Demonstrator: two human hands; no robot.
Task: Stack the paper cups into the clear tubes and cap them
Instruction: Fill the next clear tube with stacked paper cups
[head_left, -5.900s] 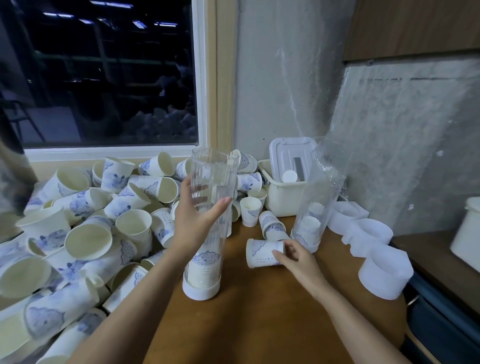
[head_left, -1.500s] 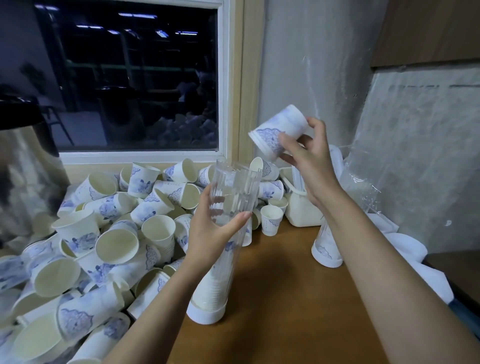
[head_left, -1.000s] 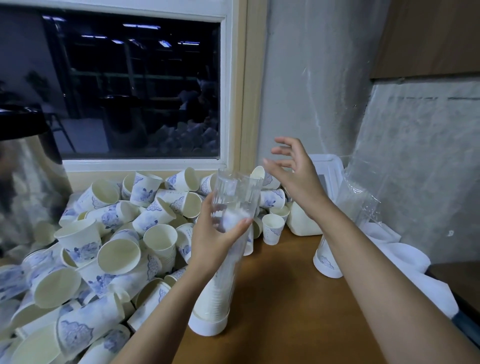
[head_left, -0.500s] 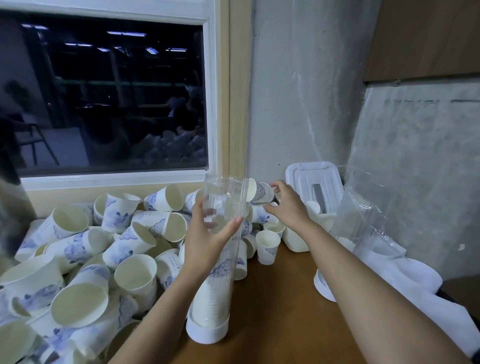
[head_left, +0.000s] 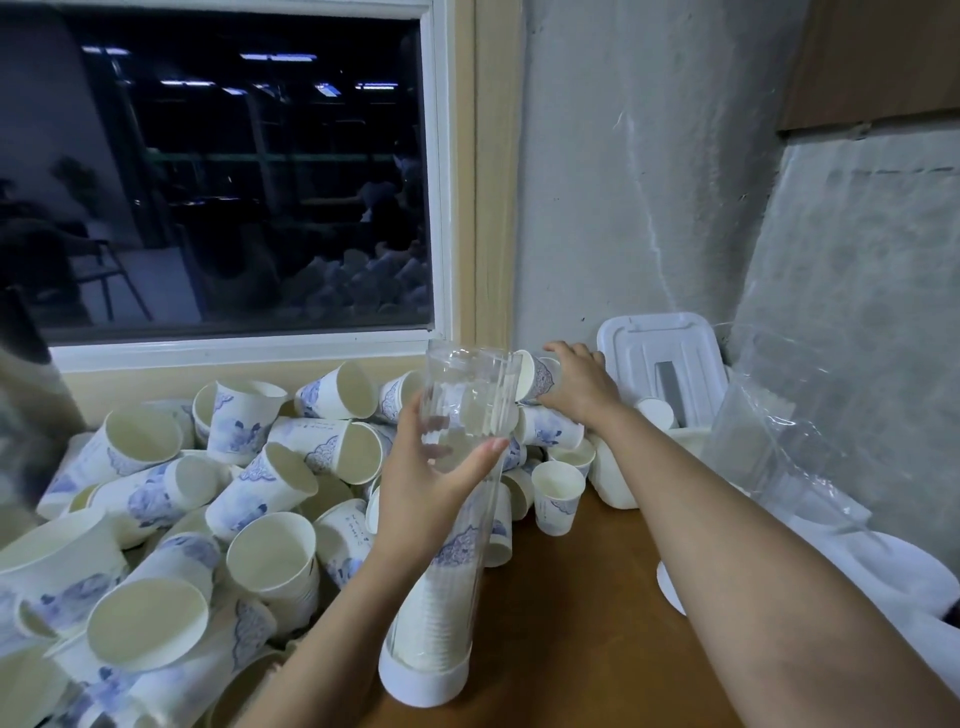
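A tall clear tube (head_left: 470, 384) stands on its white base cap (head_left: 422, 678) on the wooden table (head_left: 571, 649), its lower half filled with stacked cups. My left hand (head_left: 434, 486) grips the tube around its middle. Behind the tube's open top, my right hand (head_left: 579, 382) holds a paper cup (head_left: 535, 375) with a blue pattern that lies on its side atop the pile. A big heap of paper cups (head_left: 218, 493) covers the table's left side. A second clear tube (head_left: 769, 436) stands at the right, its base hidden by my right forearm.
A white plastic bin (head_left: 618, 483) with its lid (head_left: 662, 358) propped up sits against the wall. White caps (head_left: 904, 571) lie at the right edge. A lone upright cup (head_left: 558, 496) stands beside the tube. A window and a concrete wall close off the back.
My right hand dropped its earlier cup into the tube, then reached down behind the tube's top and took hold of another cup on the pile. My left hand has kept its grip on the tube.
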